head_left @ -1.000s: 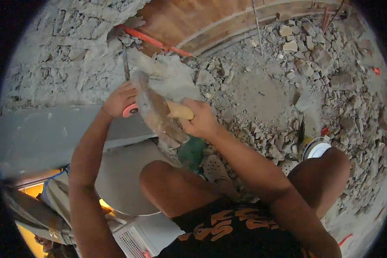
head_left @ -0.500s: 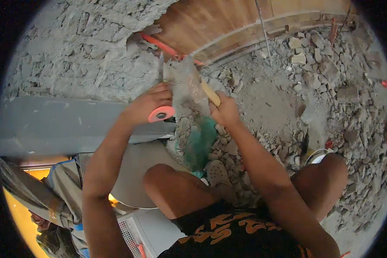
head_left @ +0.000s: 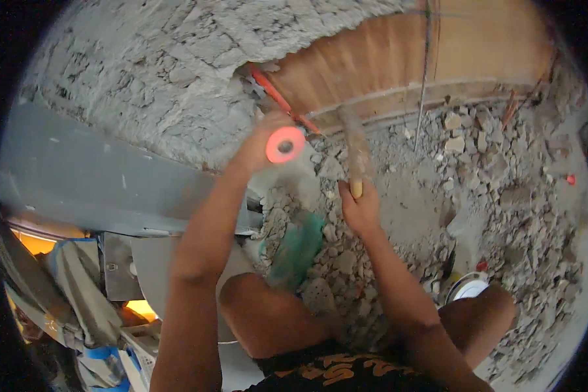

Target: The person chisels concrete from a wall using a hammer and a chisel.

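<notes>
My left hand [head_left: 258, 149] is closed around a chisel, whose round pink hand guard [head_left: 296, 145] faces me; the shaft and tip are hidden or blurred. It is beside the ragged edge of the rough concrete wall [head_left: 176, 78], just below an orange tube [head_left: 271, 88]. To its right, my right hand [head_left: 362, 210] grips a hammer [head_left: 357, 153] low on its pale wooden handle. The hammer points away from me, its far end smeared by motion, and stands apart from the chisel. Below my hands lies a green sheet-like piece [head_left: 300, 248] among broken concrete.
Rubble [head_left: 480, 140] covers the ground to the right. A thin metal rod [head_left: 424, 85] stands before a curved wooden board [head_left: 379, 59]. A grey beam [head_left: 111, 173] runs along the left. Near my right knee is a white round container [head_left: 472, 289]. Grey cloth [head_left: 88, 281] hangs lower left.
The view has shifted. My left hand with the chisel has moved up and right, nearer the orange tube. The hammer has swung away to the right, widening the gap between my hands.
</notes>
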Demonstrator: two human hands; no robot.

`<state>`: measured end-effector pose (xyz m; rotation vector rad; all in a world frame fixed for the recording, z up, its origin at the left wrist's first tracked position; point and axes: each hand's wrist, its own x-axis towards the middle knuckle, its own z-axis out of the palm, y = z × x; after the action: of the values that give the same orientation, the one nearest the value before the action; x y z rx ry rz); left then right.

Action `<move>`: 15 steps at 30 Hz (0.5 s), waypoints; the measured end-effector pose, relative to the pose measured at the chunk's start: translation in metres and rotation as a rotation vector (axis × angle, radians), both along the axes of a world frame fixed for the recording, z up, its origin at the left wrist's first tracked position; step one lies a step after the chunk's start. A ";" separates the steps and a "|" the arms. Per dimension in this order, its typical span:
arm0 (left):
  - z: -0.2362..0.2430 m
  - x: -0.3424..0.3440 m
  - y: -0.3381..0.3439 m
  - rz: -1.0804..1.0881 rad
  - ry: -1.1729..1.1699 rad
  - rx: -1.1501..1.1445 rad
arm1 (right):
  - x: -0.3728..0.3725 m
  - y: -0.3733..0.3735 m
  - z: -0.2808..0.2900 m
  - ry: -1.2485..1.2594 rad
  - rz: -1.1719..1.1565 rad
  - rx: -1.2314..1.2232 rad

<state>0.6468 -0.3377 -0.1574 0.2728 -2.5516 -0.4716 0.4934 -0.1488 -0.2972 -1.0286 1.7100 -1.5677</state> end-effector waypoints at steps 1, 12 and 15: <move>0.004 0.003 0.006 0.001 -0.164 -0.109 | 0.004 0.001 0.017 -0.027 0.029 -0.038; 0.009 0.041 -0.037 0.024 -0.044 -0.076 | 0.028 -0.008 0.032 0.082 -0.048 -0.368; -0.014 0.018 -0.033 0.052 0.033 -0.154 | 0.029 -0.006 0.012 0.183 -0.036 -0.268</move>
<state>0.6644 -0.3707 -0.1717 0.2725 -2.5253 -0.2562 0.5222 -0.1552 -0.2849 -1.3158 1.6750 -1.8099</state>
